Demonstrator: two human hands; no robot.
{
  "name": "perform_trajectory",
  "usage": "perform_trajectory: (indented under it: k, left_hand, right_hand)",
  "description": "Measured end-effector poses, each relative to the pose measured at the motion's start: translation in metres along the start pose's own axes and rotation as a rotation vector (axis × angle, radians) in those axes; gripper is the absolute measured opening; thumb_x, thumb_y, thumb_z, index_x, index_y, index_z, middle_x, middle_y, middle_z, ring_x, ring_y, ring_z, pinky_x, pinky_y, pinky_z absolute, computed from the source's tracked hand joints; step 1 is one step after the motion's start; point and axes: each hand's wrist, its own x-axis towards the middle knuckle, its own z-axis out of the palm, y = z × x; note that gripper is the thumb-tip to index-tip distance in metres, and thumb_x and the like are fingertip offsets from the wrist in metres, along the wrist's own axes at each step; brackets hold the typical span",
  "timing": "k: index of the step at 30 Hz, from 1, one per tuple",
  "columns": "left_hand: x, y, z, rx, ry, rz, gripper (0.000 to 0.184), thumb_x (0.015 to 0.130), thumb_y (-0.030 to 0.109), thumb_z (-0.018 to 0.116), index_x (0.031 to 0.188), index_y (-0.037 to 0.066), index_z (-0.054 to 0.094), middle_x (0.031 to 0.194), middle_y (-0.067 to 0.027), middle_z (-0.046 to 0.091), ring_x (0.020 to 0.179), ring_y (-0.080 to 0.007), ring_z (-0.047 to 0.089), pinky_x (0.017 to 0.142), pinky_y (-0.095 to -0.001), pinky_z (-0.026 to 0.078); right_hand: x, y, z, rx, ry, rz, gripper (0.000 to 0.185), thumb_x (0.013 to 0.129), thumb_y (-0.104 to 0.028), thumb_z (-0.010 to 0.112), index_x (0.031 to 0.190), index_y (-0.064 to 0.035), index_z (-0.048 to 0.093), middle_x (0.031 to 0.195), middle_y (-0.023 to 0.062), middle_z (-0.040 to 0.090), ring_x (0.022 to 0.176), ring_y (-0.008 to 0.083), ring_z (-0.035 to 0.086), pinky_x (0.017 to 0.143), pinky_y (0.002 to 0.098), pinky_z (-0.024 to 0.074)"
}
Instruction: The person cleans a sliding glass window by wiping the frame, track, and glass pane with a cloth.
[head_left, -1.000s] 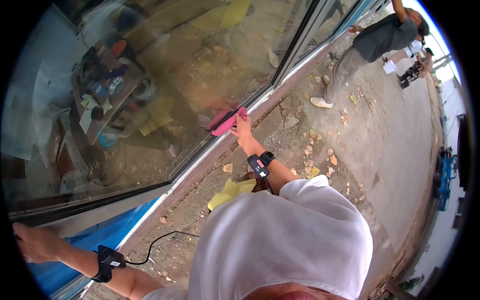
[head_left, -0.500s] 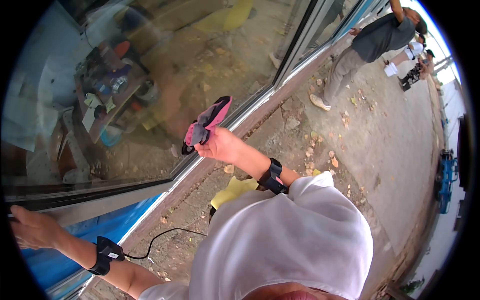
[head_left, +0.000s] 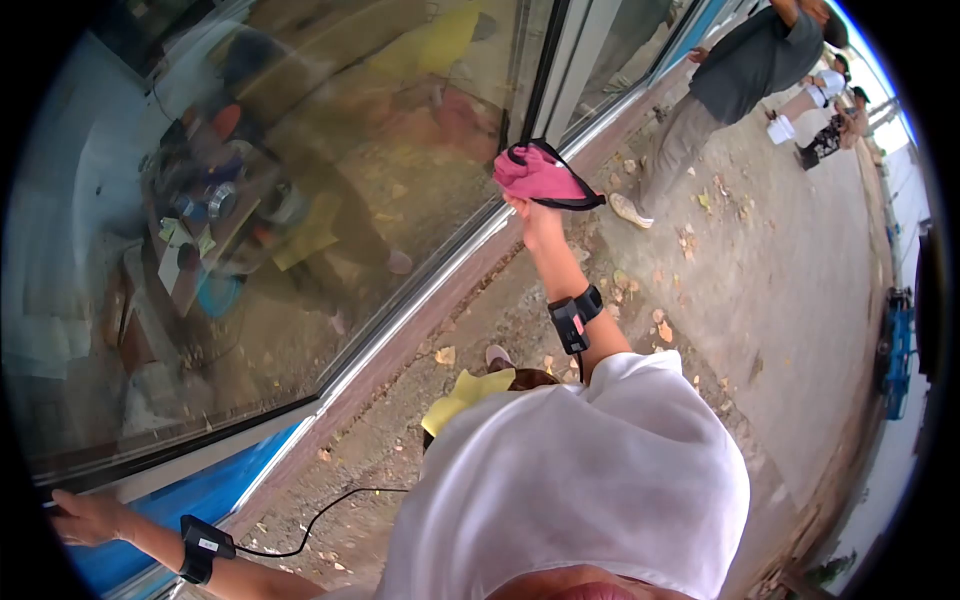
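My right hand (head_left: 537, 222) is closed on a pink cloth (head_left: 545, 178) with black edging, bunched up in the fingers. It is raised at the lower edge of the large window pane (head_left: 400, 200), close to the upright window frame (head_left: 572, 75). Whether the cloth touches the glass I cannot tell. At the lower left, my left hand (head_left: 88, 518) is beside the bottom window frame (head_left: 190, 460), its fingers apart and partly cut off by the dark edge of the view. Both wrists wear black strapped devices.
Through the glass show a cluttered table (head_left: 215, 205) and reflections. Below the window runs a blue panel (head_left: 215, 475). A person in a dark shirt (head_left: 755, 65) stands along the wall, others farther off. Dry leaves (head_left: 445, 355) lie on the ground. A blue vehicle (head_left: 895, 350) is at right.
My right hand has moved right and up along the window with the pink cloth, toward the upright frame. My left hand sits a little lower and farther right in view.
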Motion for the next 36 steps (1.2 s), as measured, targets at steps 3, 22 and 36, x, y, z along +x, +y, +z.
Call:
perform_trajectory:
  k: [3, 22, 36]
  left_hand:
    - [0.012, 0.021, 0.003, -0.037, 0.098, 0.097, 0.05, 0.085, 0.041, 0.057, 0.111, -0.001, 0.056, 0.102, -0.0186, 0.058, 0.098, -0.0334, 0.051, 0.087, -0.042, 0.04]
    - [-0.187, 0.372, -0.125, -1.709, -1.331, 0.248, 0.044, 0.081, 0.001, 0.053, 0.125, 0.002, 0.048, 0.117, -0.0151, 0.058, 0.103, -0.0309, 0.059, 0.086, -0.0367, 0.047]
    - [-0.201, 0.579, -0.198, -2.176, -1.807, -0.417, 0.052, 0.084, 0.007, 0.059, 0.131, 0.002, 0.039, 0.122, -0.0116, 0.05, 0.111, -0.018, 0.05, 0.095, -0.0303, 0.039]
  right_hand:
    - [-0.028, 0.032, -0.042, -0.119, -0.005, 0.083, 0.03, 0.086, -0.016, 0.058, 0.115, -0.0135, 0.053, 0.105, 0.0008, 0.06, 0.094, 0.0133, 0.058, 0.078, 0.031, 0.0491]
    - [-0.226, -0.072, -0.182, -0.843, -0.079, 0.079, 0.047, 0.085, -0.018, 0.062, 0.127, -0.0064, 0.045, 0.106, 0.0056, 0.06, 0.095, 0.0126, 0.057, 0.08, 0.029, 0.0483]
    - [-0.16, -0.052, -0.149, -0.443, -0.299, -0.053, 0.044, 0.087, -0.005, 0.056, 0.129, -0.0038, 0.042, 0.116, 0.0048, 0.054, 0.1, 0.0099, 0.053, 0.087, 0.0263, 0.0444]
